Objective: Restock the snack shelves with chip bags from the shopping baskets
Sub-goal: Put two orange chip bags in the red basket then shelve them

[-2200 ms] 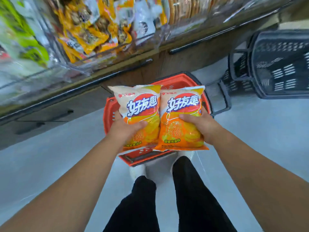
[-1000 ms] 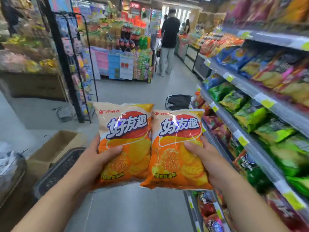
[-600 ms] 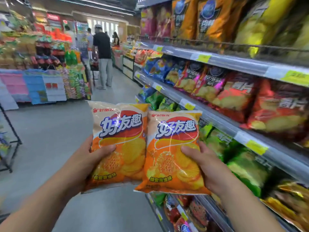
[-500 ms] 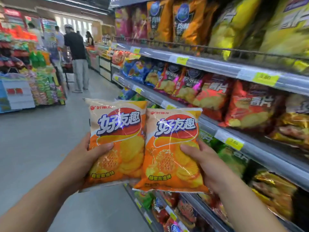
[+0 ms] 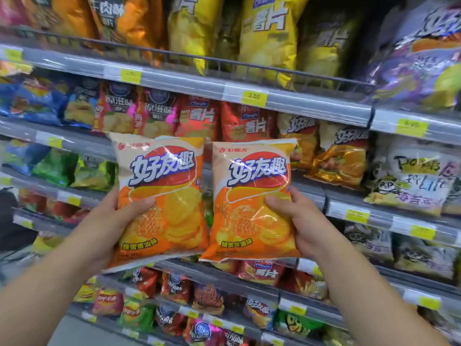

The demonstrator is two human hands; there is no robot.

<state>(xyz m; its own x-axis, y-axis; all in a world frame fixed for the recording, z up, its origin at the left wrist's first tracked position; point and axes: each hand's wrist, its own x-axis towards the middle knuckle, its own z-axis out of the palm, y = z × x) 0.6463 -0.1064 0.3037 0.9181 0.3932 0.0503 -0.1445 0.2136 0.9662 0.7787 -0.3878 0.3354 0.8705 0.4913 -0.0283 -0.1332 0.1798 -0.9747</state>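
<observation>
I hold two orange chip bags upright and side by side in front of the snack shelves. My left hand (image 5: 109, 221) grips the left chip bag (image 5: 162, 196) by its lower left edge, thumb across the front. My right hand (image 5: 296, 221) grips the right chip bag (image 5: 252, 196) by its lower right edge the same way. Behind and to the right, matching orange bags (image 5: 339, 156) stand on the middle shelf (image 5: 349, 208). No basket shows in this view.
Several shelf tiers packed with chip bags fill the view. Yellow bags (image 5: 269, 33) stand on the top shelf above a wire rail (image 5: 224, 61). Red bags (image 5: 247, 121) sit just behind my two bags. Pale cartoon-printed bags (image 5: 411, 176) are at the right.
I rose from the red basket with both bags, then turned right from the aisle until I faced the shelves squarely. Both grips stay the same; the bags now sit closer to the shelf.
</observation>
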